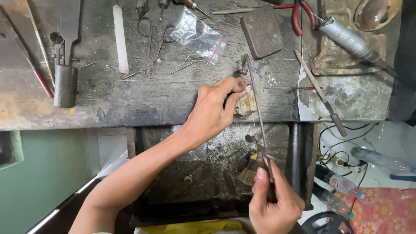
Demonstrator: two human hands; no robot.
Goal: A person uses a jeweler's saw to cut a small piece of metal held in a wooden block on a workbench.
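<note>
One small silver piece pinched in left hand; right hand grips one saw frame.

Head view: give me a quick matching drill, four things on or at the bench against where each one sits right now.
Things:
1. saw frame
2. scissors
3. clear plastic bag
4. small silver piece

Places:
A. pinched in the left hand's fingertips at the bench edge
B. lying open on the bench, left of the plastic bag
C. gripped by its handle in the right hand
D. lying on the bench beside the dark metal block

Pairs: 1-C, 2-B, 3-D, 4-A
</note>
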